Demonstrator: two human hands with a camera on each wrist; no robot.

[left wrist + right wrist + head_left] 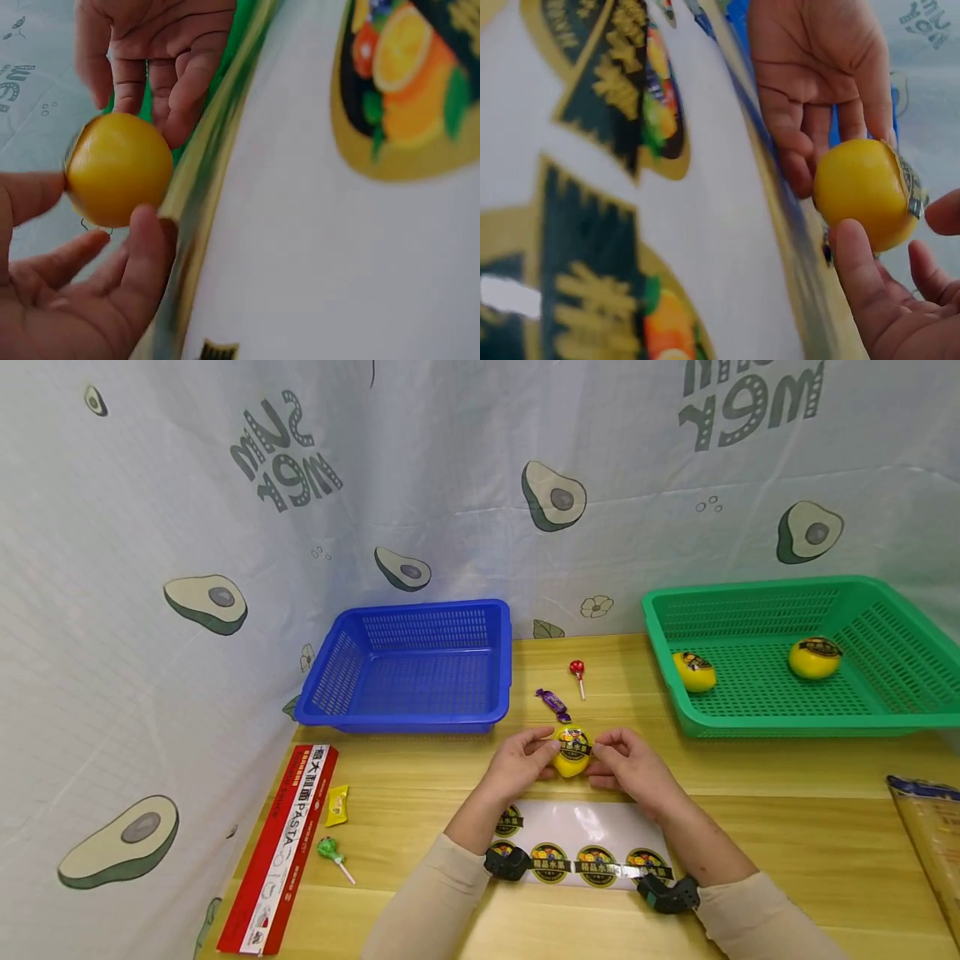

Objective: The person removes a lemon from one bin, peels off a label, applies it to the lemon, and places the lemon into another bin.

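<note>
Nearest my camera, a white sticker sheet (592,835) with round fruit labels lies on the bench (787,827) under both wrists. Beyond it, I see the left hand (517,764) and right hand (630,764) pinching a yellow fruit (572,758) between their fingertips, a label (573,742) on top, just above the bench

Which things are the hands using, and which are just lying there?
In use:
left hand
right hand
yellow fruit between them
sticker sheet
stickered fruits in green basket

Lying about:
blue basket
lollipops
purple candy
yellow candy
pasta box
</note>
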